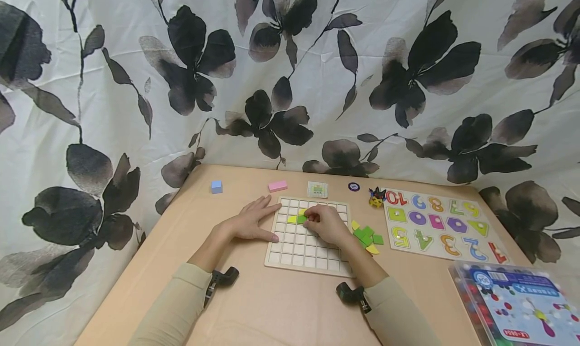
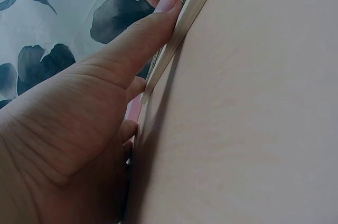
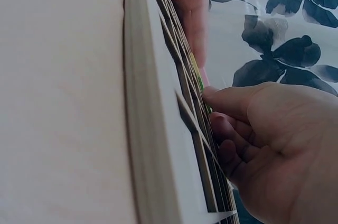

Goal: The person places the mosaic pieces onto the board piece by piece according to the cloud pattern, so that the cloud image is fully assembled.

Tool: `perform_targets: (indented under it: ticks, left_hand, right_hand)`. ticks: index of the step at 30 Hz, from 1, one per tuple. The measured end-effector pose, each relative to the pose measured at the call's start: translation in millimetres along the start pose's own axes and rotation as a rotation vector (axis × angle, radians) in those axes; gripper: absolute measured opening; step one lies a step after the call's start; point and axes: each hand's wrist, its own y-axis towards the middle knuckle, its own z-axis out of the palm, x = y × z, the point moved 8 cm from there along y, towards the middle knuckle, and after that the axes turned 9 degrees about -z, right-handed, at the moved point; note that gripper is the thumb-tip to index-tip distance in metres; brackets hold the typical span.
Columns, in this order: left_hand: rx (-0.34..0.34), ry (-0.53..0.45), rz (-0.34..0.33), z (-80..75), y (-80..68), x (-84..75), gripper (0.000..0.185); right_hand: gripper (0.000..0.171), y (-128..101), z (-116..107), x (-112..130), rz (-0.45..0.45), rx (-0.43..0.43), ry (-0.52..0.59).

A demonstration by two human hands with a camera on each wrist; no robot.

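Observation:
A white grid board (image 1: 290, 260) with raised square cells lies on the table. In its upper part sit yellow tiles (image 1: 292, 219) and a green tile (image 1: 301, 219). My right hand (image 1: 327, 224) is over these cells, its thumb and curled fingers pinching the green tile; the fingers hide part of it. My left hand (image 1: 248, 220) rests at the board's left side, fingers extended and thumb spread onto its edge. In the left wrist view, that thumb touches the board's rim (image 2: 182, 31). Loose green tiles (image 1: 364, 236) and yellow tiles lie to the right of the board.
Behind the board are a blue cube (image 1: 216, 187), a pink block (image 1: 278, 186), a pattern card (image 1: 317, 189), a dark disc (image 1: 354, 187) and a small toy figure (image 1: 376, 198). At right lie a number puzzle board (image 1: 446, 208) and a clear plastic box (image 1: 521, 300).

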Motion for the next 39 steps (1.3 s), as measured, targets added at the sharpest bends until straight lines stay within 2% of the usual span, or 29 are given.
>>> perform_targets:
  ticks: [7,15,22,32,39]
  left_hand:
    - [-0.002,0.004,0.001,1.3,1.3,1.8,0.105]
    - [0.004,0.016,0.000,3.4,1.4,4.0,0.105]
    - [0.003,0.021,0.003,2.8,1.9,3.3,0.105]
    - [0.005,0.017,-0.013,2.4,2.5,4.9,0.107]
    - [0.007,0.001,0.002,1.4,0.9,2.5,0.106]
  right_hand:
    - [0.022,-1.6,-0.6,-0.6,0.007,-0.009,0.004]
    - [0.027,-5.3,-8.8,1.0,0.006,0.006,0.095]
    - [0.030,-7.0,-35.5,13.1,-0.060,-0.009,0.060]
    - [0.030,-22.2,-84.2,16.4,-0.047,-0.020,0.051]
    - [0.032,-34.4,-111.1,4.2,-0.014,-0.009,0.020]
